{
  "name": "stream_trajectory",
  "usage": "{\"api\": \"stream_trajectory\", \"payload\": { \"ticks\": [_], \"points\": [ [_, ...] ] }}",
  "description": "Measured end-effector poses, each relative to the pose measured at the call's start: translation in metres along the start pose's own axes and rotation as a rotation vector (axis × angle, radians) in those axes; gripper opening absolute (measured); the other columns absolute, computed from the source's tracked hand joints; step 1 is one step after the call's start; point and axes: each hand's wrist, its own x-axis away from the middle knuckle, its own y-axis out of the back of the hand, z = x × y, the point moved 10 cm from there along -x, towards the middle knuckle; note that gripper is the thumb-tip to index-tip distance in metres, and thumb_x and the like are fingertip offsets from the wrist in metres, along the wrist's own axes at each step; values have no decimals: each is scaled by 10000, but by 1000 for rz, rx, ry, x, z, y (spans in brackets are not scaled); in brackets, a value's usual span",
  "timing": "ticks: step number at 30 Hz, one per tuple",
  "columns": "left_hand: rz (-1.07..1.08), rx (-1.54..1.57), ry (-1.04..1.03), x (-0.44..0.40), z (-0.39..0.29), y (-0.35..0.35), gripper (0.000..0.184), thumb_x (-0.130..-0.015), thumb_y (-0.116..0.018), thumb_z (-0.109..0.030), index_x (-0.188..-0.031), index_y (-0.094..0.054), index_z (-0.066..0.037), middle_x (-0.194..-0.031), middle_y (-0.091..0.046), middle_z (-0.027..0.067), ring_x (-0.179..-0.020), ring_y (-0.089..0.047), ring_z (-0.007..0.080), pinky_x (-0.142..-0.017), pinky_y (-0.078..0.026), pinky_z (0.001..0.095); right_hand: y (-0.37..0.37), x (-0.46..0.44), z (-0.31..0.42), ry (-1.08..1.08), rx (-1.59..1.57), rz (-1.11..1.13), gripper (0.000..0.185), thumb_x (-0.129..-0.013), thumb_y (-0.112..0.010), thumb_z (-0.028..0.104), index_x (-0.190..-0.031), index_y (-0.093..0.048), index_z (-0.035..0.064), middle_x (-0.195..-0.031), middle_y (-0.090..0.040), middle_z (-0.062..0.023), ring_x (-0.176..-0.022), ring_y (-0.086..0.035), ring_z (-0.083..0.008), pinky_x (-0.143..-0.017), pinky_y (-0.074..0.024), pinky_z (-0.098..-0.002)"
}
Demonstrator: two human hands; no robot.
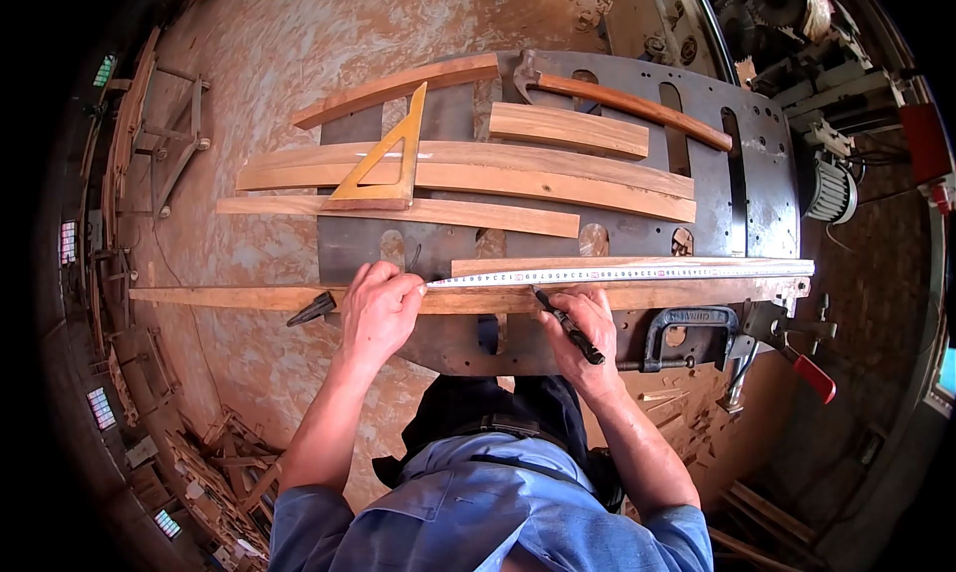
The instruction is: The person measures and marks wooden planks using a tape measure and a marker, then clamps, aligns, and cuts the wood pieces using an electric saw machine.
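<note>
A white tape measure [647,273] lies stretched along a long wooden strip [657,294] near the front of the metal table. My left hand [380,303] pinches the tape's left end over the strip. In my right hand [583,325] is a black marker [570,327], its tip touching or just above the strip at the tape's lower edge. A thinner wooden piece [597,265] lies along the tape's far side. Just left of my left hand, a dark pointed object [311,310] rests across the strip.
Behind lie a yellow triangle square [403,154], several wood pieces [568,129] and a hammer [637,104] on the slotted metal table [767,174]. At the front right edge are a C-clamp [690,323] and a red-handled clamp [815,380]. A motor [832,191] stands right.
</note>
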Motion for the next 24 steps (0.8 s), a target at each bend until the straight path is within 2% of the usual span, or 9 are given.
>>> {"api": "stream_trajectory", "payload": {
  "ticks": [3, 6, 7, 10, 11, 15, 20, 24],
  "points": [
    [3, 14, -1, -2, -3, 3, 98, -873, -700, -159, -895, -768, -92, -878, -656, 90, -887, -628, 297, -801, -512, 417, 1, -1, 1, 2, -11, -1, 229, -770, -787, 26, -967, -672, 10, -890, -684, -127, -898, -604, -316, -826, -495, -412],
    [68, 245, -9, -7, 11, -3, 103, -872, -696, -144, -911, -763, -76, -883, -684, 99, -869, -652, 302, -793, -523, 406, 1, -1, 3, 53, 24, -21, 223, -774, -796, 51, -961, -681, 10, -843, -675, -133, -875, -619, -340, -810, -504, -425],
    [115, 381, -11, -10, 11, -3, 91, -875, -704, -96, -894, -736, -13, -847, -695, 107, -789, -684, 244, -713, -535, 345, -2, 1, -4, -3, 46, 17, 220, -774, -795, 49, -957, -677, 12, -853, -674, -141, -883, -618, -348, -817, -505, -428],
    [308, 498, 113, -14, 15, -8, 112, -896, -707, -100, -938, -726, 2, -847, -695, 82, -752, -682, 154, -680, -533, 304, -1, 0, -1, 4, 2, 15, 212, -775, -787, 39, -950, -671, 11, -879, -685, -156, -913, -623, -366, -844, -505, -430],
    [414, 605, 184, -10, 22, -20, 142, -903, -705, -115, -986, -738, -5, -866, -705, 83, -781, -693, 171, -704, -543, 307, -1, 0, -1, 16, -4, 1, 209, -775, -785, 37, -947, -668, 10, -890, -689, -158, -924, -624, -372, -853, -504, -432],
    [509, 303, -75, -6, 0, -14, 224, -898, -732, -250, -1044, -775, -85, -927, -722, 102, -863, -715, 261, -768, -558, 357, -7, 4, -10, -84, 103, 91, 187, -796, -760, 49, -974, -708, 26, -942, -703, -164, -996, -616, -387, -900, -491, -467],
    [463, 302, -123, -9, -9, -7, 203, -902, -729, -240, -1010, -773, -73, -919, -716, 98, -861, -710, 272, -754, -553, 367, -6, 6, -15, -92, 108, 39, 196, -766, -781, 67, -948, -715, 37, -947, -700, -154, -1003, -613, -378, -881, -500, -473],
    [485, 446, -134, -18, -19, -15, 201, -919, -701, -231, -1004, -765, -61, -916, -712, 103, -851, -707, 284, -748, -551, 371, -5, 6, -12, -120, 141, 55, 205, -763, -791, 74, -950, -719, 34, -918, -693, -157, -985, -615, -376, -862, -502, -472]
  ]
}}
